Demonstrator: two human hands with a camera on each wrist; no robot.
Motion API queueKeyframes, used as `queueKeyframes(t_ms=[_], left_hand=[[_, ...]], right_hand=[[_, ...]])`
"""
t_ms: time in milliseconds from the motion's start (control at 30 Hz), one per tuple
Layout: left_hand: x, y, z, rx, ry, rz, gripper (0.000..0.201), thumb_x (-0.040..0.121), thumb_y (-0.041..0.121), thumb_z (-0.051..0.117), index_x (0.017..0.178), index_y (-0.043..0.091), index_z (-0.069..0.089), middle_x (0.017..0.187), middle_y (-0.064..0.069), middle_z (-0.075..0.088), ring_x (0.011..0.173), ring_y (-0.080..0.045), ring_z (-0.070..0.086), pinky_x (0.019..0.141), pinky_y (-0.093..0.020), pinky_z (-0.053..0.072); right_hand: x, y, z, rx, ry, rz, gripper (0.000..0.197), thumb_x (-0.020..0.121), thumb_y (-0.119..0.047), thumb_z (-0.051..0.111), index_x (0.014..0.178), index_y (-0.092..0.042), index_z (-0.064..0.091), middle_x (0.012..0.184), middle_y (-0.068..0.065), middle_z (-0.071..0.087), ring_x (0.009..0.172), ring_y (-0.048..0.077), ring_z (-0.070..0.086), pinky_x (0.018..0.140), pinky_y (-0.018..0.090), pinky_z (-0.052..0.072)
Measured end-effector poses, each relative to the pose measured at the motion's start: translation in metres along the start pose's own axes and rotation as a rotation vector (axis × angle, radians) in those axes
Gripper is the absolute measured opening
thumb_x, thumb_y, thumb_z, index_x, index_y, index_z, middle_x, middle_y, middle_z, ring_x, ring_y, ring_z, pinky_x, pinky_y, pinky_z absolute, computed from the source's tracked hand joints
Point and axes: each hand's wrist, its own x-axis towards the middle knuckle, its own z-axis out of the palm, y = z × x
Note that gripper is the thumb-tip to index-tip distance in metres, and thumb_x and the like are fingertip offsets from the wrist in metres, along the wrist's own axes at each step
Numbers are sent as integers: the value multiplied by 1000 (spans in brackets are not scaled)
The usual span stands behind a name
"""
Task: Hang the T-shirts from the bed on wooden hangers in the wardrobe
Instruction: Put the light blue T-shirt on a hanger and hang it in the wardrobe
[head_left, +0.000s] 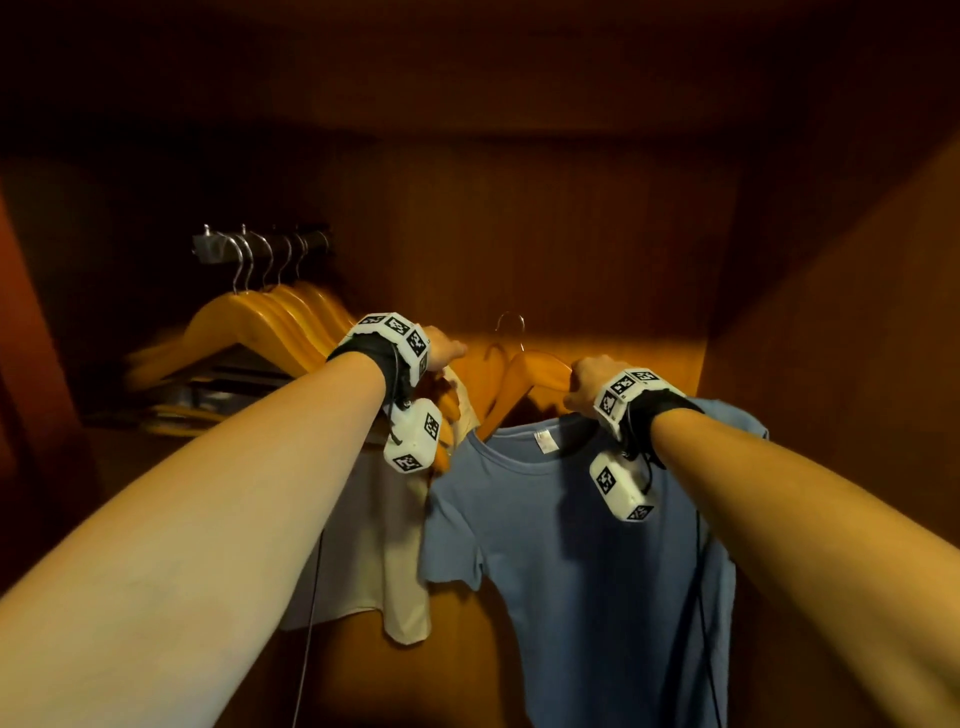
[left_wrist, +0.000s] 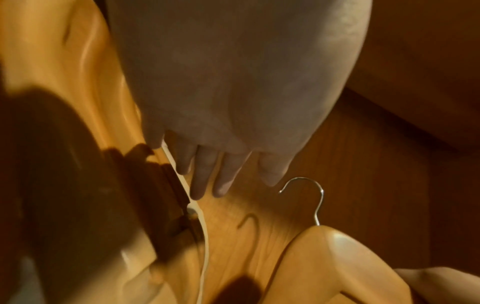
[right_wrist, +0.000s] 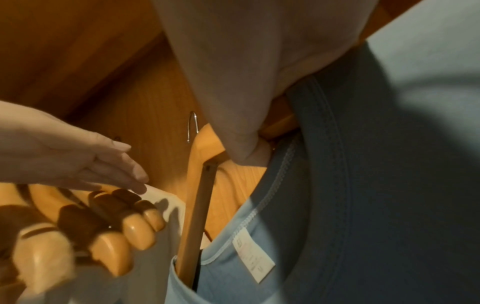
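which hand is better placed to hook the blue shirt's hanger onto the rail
Right. The right hand already grips the wooden hanger carrying the blue T-shirt, its hook free. The left hand is open, fingers straight, beside the cream T-shirt.

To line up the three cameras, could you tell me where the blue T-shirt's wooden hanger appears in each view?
Head: the wooden hanger sits centre-right, gripped by the right hand.
Left wrist: lower right, below the left hand.
Right wrist: centre, inside the blue T-shirt.
Shared landmark: its metal hook.
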Motion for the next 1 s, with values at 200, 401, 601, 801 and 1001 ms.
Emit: queueKeyframes(t_ms=[200,401,601,801,1001], left_hand=[[27,-6,7,-167,-114,-153,57,100,49,45,130,2,55,106,-16,66,79,-29,63,62,-38,49],[34,-14,-1,-31,-35,-17,42,98,33,56,123,0,62,120,-19,67,73,-21,61,55,-27,49],[32,-15,-18,116,94,-154,49,99,41,53,133,6,54,131,-16,60,113,-32,60,84,-38,46],[34,-21,-22,109,90,-157,41,99,39,54,120,6,66,119,-12,67,90,-26,58,77,-36,43],[35,-29,-35,133,146,-162,45,95,42,59,123,8,64,122,-13,66,107,-29,62,87,-38,48]], right_hand=[[34,1,6,95,-34,-81,27,95,-38,62,107,-14,61,96,7,68,88,24,68,86,40,58],[60,-12,12,82,-73,-194,25,90,-33,68,109,-19,63,95,2,67,86,21,66,78,34,54],[76,-42,15,76,-63,-277,23,89,-37,67,102,-19,62,92,4,66,84,23,66,78,37,56],[83,-57,14,158,-55,-300,24,90,-33,68,103,-14,62,93,7,69,83,24,69,81,40,58],[85,-75,6,317,-58,-336,21,89,-24,68,104,-10,63,95,10,71,85,27,70,67,31,53]])
